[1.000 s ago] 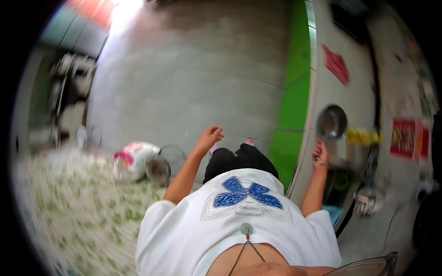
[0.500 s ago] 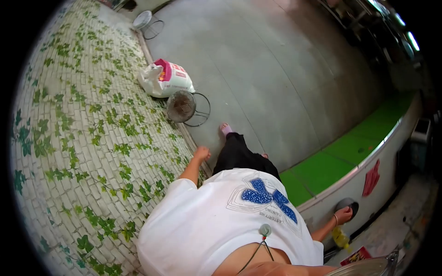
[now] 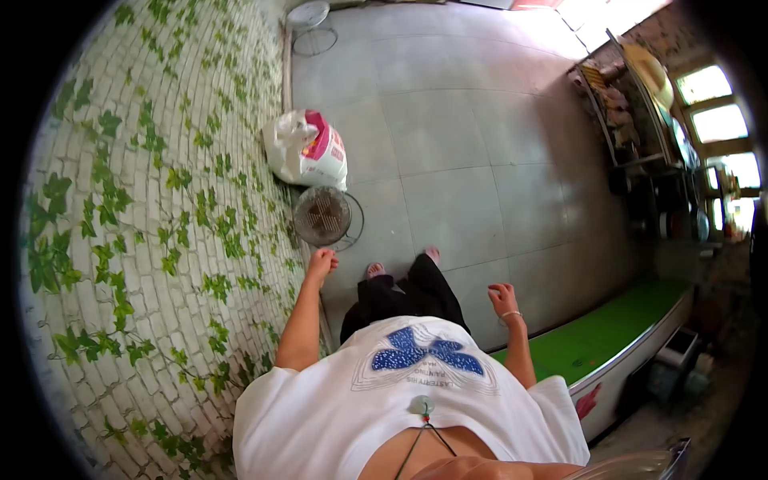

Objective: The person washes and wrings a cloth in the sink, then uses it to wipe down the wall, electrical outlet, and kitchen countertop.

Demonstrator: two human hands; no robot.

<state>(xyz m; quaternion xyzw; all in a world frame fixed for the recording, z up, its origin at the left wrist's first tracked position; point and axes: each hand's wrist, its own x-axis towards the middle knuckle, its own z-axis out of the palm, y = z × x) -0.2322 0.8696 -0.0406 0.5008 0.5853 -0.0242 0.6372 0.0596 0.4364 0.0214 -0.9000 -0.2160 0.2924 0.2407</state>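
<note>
My left hand (image 3: 323, 262) is held out at the left, close to the brick-patterned wall. Its fingers are curled in and no object shows in them. Just beyond it in the view is a round stool (image 3: 322, 216) with a brownish seat and a wire ring at its side. My right hand (image 3: 504, 298), with a bracelet at the wrist, hangs over the grey floor left of the green surface (image 3: 592, 326). Its fingers are loosely bent and a little apart, with nothing visible in them.
A white and pink sack (image 3: 308, 150) stands against the ivy-printed wall (image 3: 176, 240), behind the stool. Another round stool (image 3: 308, 14) is farther along that wall. Loaded shelves (image 3: 620, 112) stand at the right by bright windows. A low white partition edges the green surface.
My right hand has left the dark round object by the partition and swung forward over the floor. My left hand has moved forward. The view has turned right, with the stool and sack nearer.
</note>
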